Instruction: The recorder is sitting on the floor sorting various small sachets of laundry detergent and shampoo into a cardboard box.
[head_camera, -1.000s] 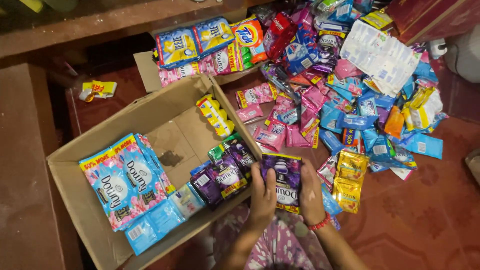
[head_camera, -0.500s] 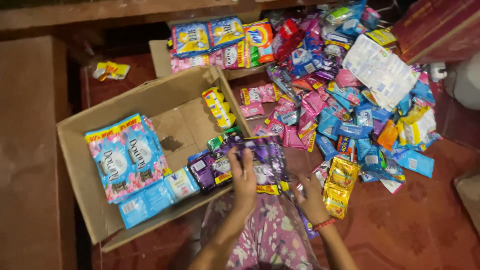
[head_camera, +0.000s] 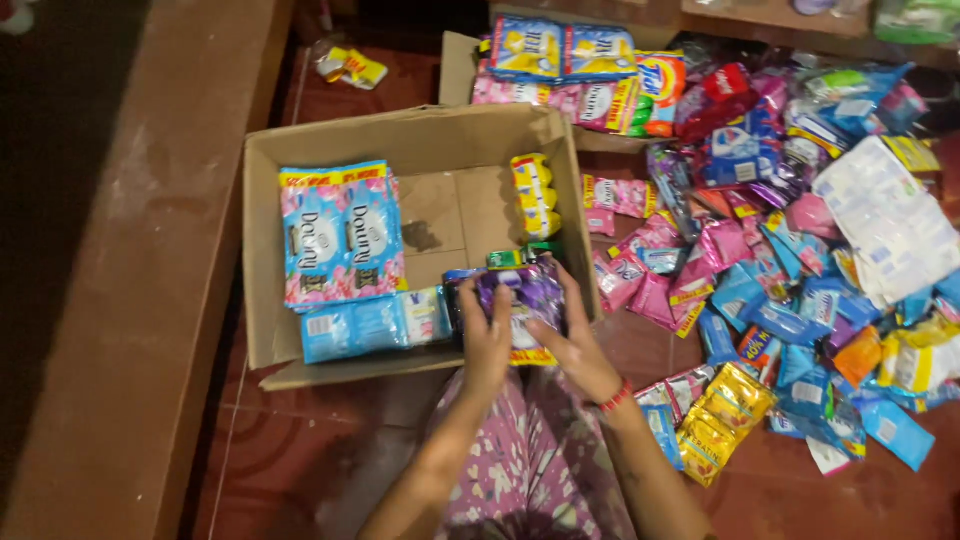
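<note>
Pinching purple sachets (head_camera: 528, 296) together, both hands (head_camera: 487, 335) (head_camera: 575, 352) held them at the cardboard box's (head_camera: 262, 262) 5 o'clock corner; loose grip risked spilling onto the floor (head_camera: 300, 450).

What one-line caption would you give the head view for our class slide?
Both hands, left hand and right hand, press purple sachets into a cardboard box beside a heap of sachets.
</note>
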